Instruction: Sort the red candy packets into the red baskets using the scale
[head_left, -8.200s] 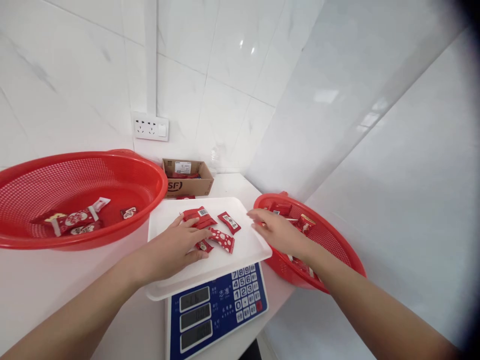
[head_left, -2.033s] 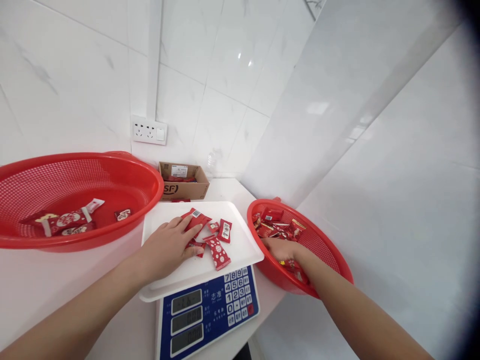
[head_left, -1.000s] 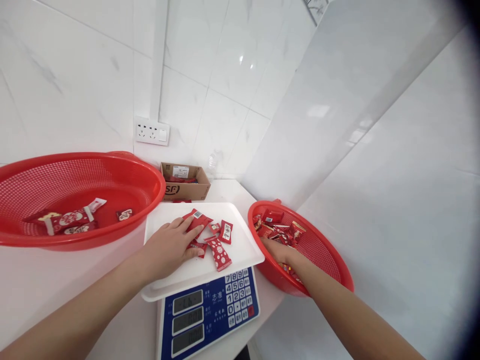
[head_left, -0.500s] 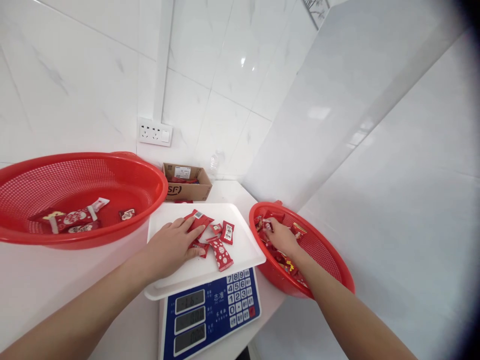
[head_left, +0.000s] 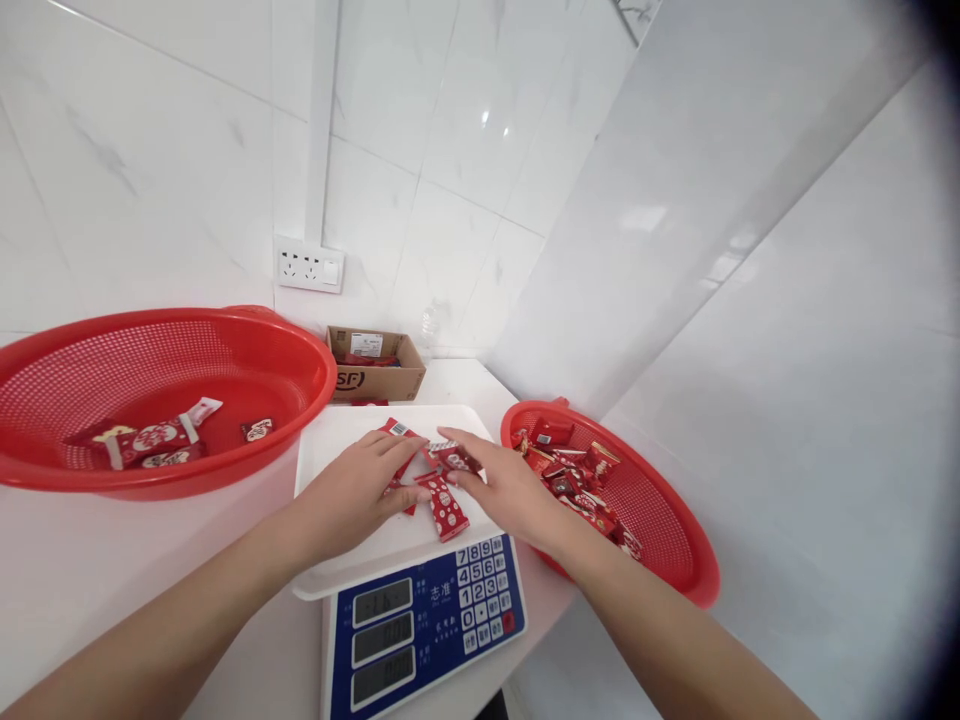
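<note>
My right hand [head_left: 514, 487] is over the white weighing pan [head_left: 345, 565], thumb and fingers closed around a small dark red wrapped snack [head_left: 457, 458]. Beside it, my left hand [head_left: 360, 492] hovers low over the pan's left part, thumb apart from the outstretched fingers. Its fingertips come close to the snack; whether they touch it I cannot tell. Under and beside the left fingers lies a red packet with a barcode [head_left: 397, 428], partly covered. A red packet with white spots [head_left: 444, 507] lies in front, between both hands.
Below the pan is a blue scale panel [head_left: 442, 620] with keys and displays. A large red basket [head_left: 300, 370] with a few packets stands left. Another red basket [head_left: 686, 530], holding several wrapped snacks, is at right. A cardboard box [head_left: 394, 382] sits behind, near the wall socket [head_left: 309, 265].
My right hand has moved left from the right basket to the pan, bringing a wrapped snack. My left hand has lifted slightly and its fingers have shifted right.
</note>
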